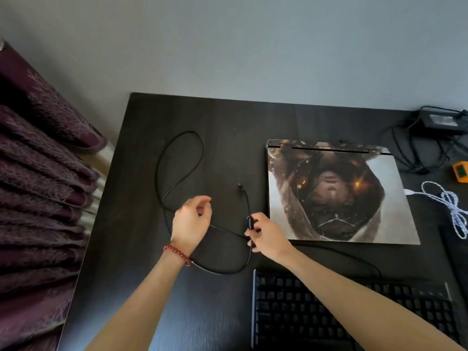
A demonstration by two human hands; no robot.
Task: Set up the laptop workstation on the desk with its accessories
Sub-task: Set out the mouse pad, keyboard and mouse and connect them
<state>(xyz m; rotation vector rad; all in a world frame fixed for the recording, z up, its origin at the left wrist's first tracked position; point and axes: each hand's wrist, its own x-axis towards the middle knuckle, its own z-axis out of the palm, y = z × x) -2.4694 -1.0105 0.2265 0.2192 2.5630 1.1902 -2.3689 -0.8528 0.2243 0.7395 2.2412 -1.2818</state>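
Dark wood-grain desk (222, 117), far edge against the wall. Closed laptop (339, 193) with a printed picture on its lid lies flat on it; everything else is placed off that. Black keyboard (329, 312) sits just nearer than the laptop. Thin black cable (177, 158) loops on the desk left of the laptop, its plug end (240, 186) near the laptop's left edge. Black power brick (442, 121) with tangled cords lies beyond the laptop's far right corner. Small orange gadget (461, 172) right of the laptop; white braided cable (453, 206) just nearer than it.
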